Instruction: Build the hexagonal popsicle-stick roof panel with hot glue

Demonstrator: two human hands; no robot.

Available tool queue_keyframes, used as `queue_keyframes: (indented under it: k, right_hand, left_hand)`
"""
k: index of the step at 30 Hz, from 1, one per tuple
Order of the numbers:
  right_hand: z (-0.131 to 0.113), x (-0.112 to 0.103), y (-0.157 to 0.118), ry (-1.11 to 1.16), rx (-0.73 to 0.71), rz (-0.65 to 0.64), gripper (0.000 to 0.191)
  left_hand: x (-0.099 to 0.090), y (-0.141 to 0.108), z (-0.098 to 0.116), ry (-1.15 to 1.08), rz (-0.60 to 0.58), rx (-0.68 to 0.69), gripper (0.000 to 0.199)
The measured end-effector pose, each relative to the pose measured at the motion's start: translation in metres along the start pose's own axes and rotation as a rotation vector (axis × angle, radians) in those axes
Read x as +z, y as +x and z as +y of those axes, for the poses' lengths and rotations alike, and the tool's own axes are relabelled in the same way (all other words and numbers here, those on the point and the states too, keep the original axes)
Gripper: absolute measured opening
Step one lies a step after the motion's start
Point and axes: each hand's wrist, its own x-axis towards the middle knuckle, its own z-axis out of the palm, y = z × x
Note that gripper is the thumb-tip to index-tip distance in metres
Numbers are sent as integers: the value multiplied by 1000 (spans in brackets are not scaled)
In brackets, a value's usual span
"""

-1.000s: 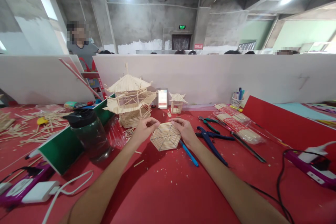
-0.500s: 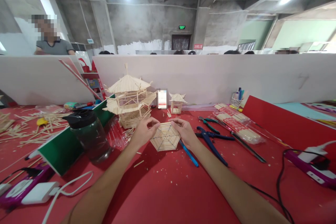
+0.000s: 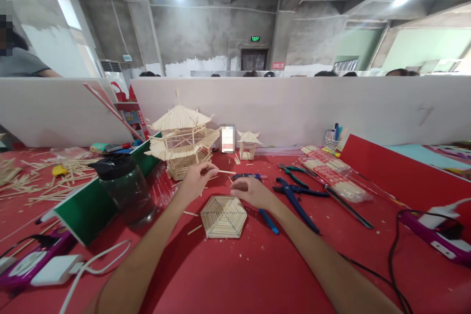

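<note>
My left hand (image 3: 199, 180) pinches one end of a thin wooden stick (image 3: 226, 172), which points to the right above the table. Just across from it, my right hand (image 3: 253, 192) has its fingers bent together; whatever is between the fingertips is too small to make out. Below both hands a hexagonal panel of wooden sticks (image 3: 223, 217) lies flat on the red table (image 3: 228, 274). A blue pen (image 3: 269, 222) rests under my right wrist, and a dark blue tool (image 3: 248, 176) lies behind that hand. Loose stick bits (image 3: 195, 229) are left of the panel.
A stick pagoda (image 3: 182, 142) and a smaller stick pavilion (image 3: 248, 144) stand at the back. A dark water bottle (image 3: 127, 191) is on the left. Blue-handled cutters (image 3: 296, 201), green-handled pliers (image 3: 292, 175) and bagged sticks (image 3: 334, 174) lie on the right.
The hexagonal panel has left my hands and now lies on the table, nearer to me. My left hand now has a thin stick. A person behind the partition has moved left.
</note>
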Motion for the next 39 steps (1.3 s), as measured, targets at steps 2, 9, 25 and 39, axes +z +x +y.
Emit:
queue_keyframes:
  k: [2, 9, 25, 39]
  right_hand:
    - [-6, -2, -1, -14, -44, 43, 18]
    - [-21, -2, -3, -84, -115, 86, 23]
    - [-13, 13, 2, 152, -89, 156, 17]
    - [-26, 10, -17, -890, 318, -120, 61]
  left_hand:
    - [2, 0, 0, 2, -19, 26, 25]
    - [5, -3, 0, 73, -84, 115, 29]
    - [22, -8, 13, -473, 9, -48, 30]
    - [16, -7, -11, 162, -202, 43, 17]
